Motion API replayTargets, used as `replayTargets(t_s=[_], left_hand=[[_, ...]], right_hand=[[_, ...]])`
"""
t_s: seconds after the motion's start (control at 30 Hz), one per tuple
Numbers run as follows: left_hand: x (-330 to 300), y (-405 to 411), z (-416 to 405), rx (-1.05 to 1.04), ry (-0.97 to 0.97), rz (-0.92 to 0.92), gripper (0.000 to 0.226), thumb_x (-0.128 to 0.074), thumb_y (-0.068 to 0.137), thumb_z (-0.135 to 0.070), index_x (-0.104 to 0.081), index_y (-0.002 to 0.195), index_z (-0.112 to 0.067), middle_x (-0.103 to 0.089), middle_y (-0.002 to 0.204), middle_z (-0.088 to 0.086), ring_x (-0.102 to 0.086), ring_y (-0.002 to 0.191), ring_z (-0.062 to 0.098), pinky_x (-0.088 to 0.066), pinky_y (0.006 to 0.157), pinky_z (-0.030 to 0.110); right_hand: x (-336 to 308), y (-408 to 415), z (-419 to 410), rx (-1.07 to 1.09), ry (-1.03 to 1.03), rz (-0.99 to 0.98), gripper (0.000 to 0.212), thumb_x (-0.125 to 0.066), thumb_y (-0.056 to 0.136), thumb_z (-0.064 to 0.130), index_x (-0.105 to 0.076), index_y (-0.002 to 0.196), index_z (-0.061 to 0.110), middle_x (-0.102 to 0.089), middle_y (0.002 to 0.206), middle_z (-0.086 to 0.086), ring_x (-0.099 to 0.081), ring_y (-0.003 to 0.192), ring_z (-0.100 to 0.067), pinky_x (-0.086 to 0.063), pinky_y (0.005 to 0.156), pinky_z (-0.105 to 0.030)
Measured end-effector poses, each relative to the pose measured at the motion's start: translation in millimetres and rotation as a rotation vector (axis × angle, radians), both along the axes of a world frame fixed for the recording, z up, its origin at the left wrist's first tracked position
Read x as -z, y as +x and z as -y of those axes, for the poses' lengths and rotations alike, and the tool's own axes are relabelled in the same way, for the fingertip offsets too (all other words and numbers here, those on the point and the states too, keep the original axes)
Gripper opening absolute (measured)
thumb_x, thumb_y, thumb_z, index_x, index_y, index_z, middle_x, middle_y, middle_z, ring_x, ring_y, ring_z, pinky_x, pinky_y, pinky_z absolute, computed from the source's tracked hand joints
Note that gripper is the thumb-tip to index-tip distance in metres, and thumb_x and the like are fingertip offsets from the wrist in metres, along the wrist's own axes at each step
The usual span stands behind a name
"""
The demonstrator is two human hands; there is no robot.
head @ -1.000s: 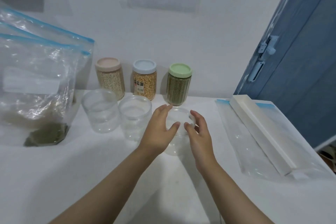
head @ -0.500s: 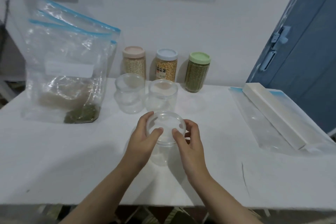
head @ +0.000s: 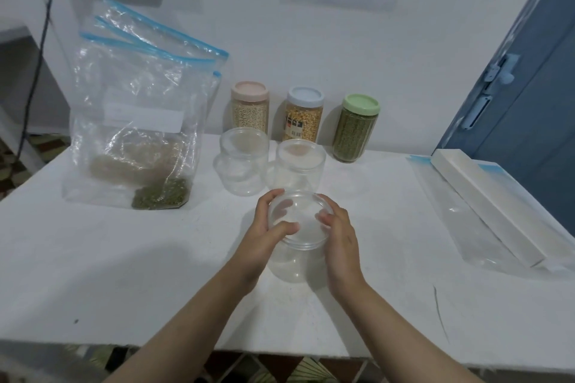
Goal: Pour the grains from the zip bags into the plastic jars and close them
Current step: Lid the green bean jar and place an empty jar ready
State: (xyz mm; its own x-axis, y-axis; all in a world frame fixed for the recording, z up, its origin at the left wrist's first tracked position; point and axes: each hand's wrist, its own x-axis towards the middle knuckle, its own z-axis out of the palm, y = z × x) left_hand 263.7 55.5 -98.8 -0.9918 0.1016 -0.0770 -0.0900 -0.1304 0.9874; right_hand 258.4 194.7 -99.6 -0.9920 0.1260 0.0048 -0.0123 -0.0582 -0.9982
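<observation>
Clear round plastic jar point(head: 294, 261) upright on white table point(head: 124, 258), clear lid point(head: 298, 221) on. Left hand point(head: 264, 236) and right hand point(head: 339, 233) flank it, fingers point(head: 325, 217) curled around lid rim.

Soft, even, cool light fills the scene, fairly bright. A broad faint shadow lies on the white table point(head: 93, 258) left of the forearms. Small glints show on the zip bags point(head: 133, 121). The wide lens bends the door point(head: 529, 87) at the right edge; fine detail is slightly soft.
</observation>
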Motion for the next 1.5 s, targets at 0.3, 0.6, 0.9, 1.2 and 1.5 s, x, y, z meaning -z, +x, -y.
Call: replayTargets(t_s=[0.3, 0.6, 0.9, 1.2, 1.5], left_hand=[[0.6, -14.0, 40.2, 0.23, -0.385, -0.203, 0.102, -0.077, 0.05, -0.08, -0.03, 0.138, -0.056, -0.036, 0.149, -0.019, -0.038, 0.137, 0.0, -0.036, 0.114, 0.031], [-3.2, -19.2, 53.3, 0.168, -0.384, -0.199, 0.095, -0.09, 0.047, -0.046, -0.045, 0.131, -0.051, -0.056, 0.135, -0.016, -0.055, 0.119, 0.0, -0.049, 0.099, 0.025], [0.7, -17.4, 52.0, 0.089, -0.369, -0.224, 0.093, -0.091, 0.047, -0.042, -0.046, 0.128, -0.05, -0.054, 0.134, -0.016, -0.055, 0.116, -0.004, -0.049, 0.095, 0.02], [1.1, -15.2, 52.0, 0.076, -0.319, -0.195, 0.088, -0.092, 0.051, -0.03, -0.052, 0.128, -0.041, -0.061, 0.127, -0.013, -0.06, 0.113, 0.004, -0.054, 0.096, 0.031], [1.8, -11.5, 52.8, 0.07, -0.28, -0.156, 0.092, -0.091, 0.048, -0.039, -0.053, 0.132, -0.031, -0.063, 0.126, -0.011, -0.062, 0.115, 0.011, -0.053, 0.099, 0.039]], right_hand=[[-7.0, -5.2, -11.4, -0.107, 0.098, 0.017, 0.024, -0.053, 0.079, 0.042, -0.054, 0.103, 0.042, -0.06, 0.111, 0.008, -0.058, 0.095, -0.004, -0.041, 0.077, -0.022], [-7.3, -5.9, -18.1, -0.107, 0.206, -0.072, 0.027, -0.047, 0.096, 0.056, -0.063, 0.116, 0.045, -0.06, 0.122, 0.02, -0.056, 0.11, 0.006, -0.043, 0.093, -0.017], [-2.4, -0.2, -18.6, -0.184, 0.18, -0.109, 0.036, -0.065, 0.091, 0.039, -0.048, 0.122, 0.031, -0.06, 0.123, 0.011, -0.058, 0.114, -0.003, -0.046, 0.086, -0.013], [-9.6, -3.6, -22.5, -0.251, 0.194, -0.034, 0.061, -0.066, 0.083, 0.054, -0.043, 0.137, 0.039, -0.056, 0.129, 0.015, -0.057, 0.109, 0.008, -0.047, 0.081, -0.008], [-11.3, 1.4, -20.9, -0.31, 0.257, -0.027, 0.066, -0.062, 0.081, 0.056, -0.039, 0.141, 0.043, -0.048, 0.135, 0.024, -0.051, 0.115, 0.013, -0.045, 0.088, -0.009]])
